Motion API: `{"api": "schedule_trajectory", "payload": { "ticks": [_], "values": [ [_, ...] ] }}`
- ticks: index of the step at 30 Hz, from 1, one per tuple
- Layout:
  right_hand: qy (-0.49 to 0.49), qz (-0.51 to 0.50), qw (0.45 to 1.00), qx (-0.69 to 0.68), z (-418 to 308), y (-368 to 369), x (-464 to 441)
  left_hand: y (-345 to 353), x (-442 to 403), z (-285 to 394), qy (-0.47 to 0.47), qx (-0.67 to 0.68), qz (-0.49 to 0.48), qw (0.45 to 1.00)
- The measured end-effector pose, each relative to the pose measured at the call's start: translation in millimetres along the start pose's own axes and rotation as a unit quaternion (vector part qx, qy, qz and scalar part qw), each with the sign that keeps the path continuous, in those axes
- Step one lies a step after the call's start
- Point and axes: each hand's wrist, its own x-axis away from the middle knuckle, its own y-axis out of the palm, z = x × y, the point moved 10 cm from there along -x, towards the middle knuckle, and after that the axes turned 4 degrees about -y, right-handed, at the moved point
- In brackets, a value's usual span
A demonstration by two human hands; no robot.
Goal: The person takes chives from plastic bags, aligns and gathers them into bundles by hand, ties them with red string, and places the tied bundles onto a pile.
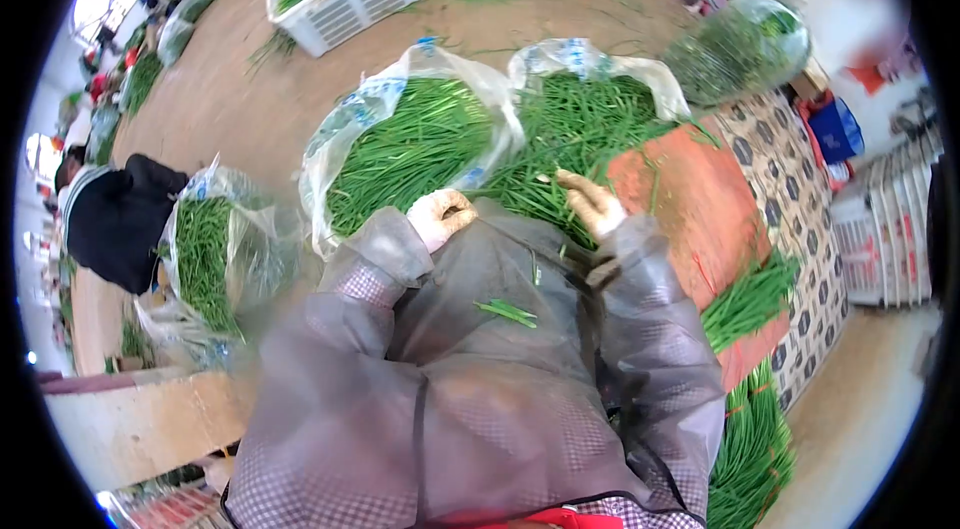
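My left hand (441,217), in a pale, soiled glove, is curled closed at the near edge of an open plastic bag (318,169) packed with long green chives (410,144). Whatever its fingers may hold is hidden. My right hand (592,205), gloved too, has its fingers apart over the loose chives (530,179) at the mouth of a second plastic bag (660,79). Nothing shows clearly between those fingers. A few cut green pieces (507,311) lie on the translucent apron (480,269) over my lap.
To my right is an orange-red surface (690,199) bearing a bunch of chives (750,299); tied bundles (750,449) lie nearer. A white crate (350,4) stands ahead. At left, a person in dark clothing (120,219) bends beside another filled bag (205,259). White crates (880,239) stand far right.
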Motion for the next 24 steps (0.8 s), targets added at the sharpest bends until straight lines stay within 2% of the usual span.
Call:
{"api": "schedule_trajectory", "payload": {
  "ticks": [2,4,6,8,10,11,12,14,16,17,18,20,21,22,24],
  "values": [
    [-0.055,-0.096,0.986,0.125,-9.4,55.9,-20.1,-3.6,6.0,-39.4,-0.101,0.127,-0.040,0.986],
    [0.053,-0.296,0.922,0.244,100.7,119.6,-10.8,-18.6,12.3,-76.7,-0.142,0.165,-0.036,0.975],
    [0.216,-0.420,0.842,0.262,113.6,141.1,0.5,-28.0,15.5,-127.2,-0.197,-0.025,-0.104,0.974],
    [0.200,-0.427,0.856,0.212,126.9,148.3,-12.4,-44.4,14.9,-184.1,-0.237,0.011,-0.083,0.968],
    [0.164,-0.363,0.912,0.103,111.2,141.9,-49.7,-69.9,-0.8,-207.7,-0.214,0.057,-0.030,0.975],
    [0.170,-0.321,0.925,0.109,109.6,135.3,-69.8,-77.8,-15.8,-222.5,-0.230,0.087,-0.029,0.969],
    [0.212,-0.290,0.930,0.078,81.1,128.2,-88.6,-85.2,-36.9,-235.9,-0.165,0.157,0.006,0.974],
    [0.155,-0.248,0.955,0.055,114.0,134.3,-128.9,-98.1,-71.0,-246.7,-0.238,0.231,0.021,0.943],
    [0.128,-0.210,0.968,0.040,115.3,138.5,-161.1,-105.3,-110.2,-269.7,-0.295,0.271,0.039,0.916],
    [0.116,-0.216,0.967,0.073,130.6,145.6,-177.8,-104.0,-126.6,-285.4,-0.359,0.304,0.042,0.882],
    [0.118,-0.216,0.966,0.075,127.5,148.1,-192.1,-110.7,-137.1,-283.3,-0.379,0.294,0.063,0.875],
    [0.089,-0.252,0.937,0.224,111.0,158.1,-219.3,-131.2,-155.3,-283.4,-0.399,0.230,0.108,0.881],
    [0.111,-0.275,0.919,0.261,124.9,164.6,-230.9,-133.3,-169.7,-300.5,-0.401,0.232,0.107,0.880],
    [0.111,-0.278,0.918,0.261,128.9,171.4,-242.8,-149.5,-182.6,-310.1,-0.390,0.226,0.170,0.876],
    [0.026,-0.254,0.895,0.365,124.9,182.5,-271.4,-177.5,-201.3,-301.0,-0.296,0.077,0.210,0.929]
  ]
}}
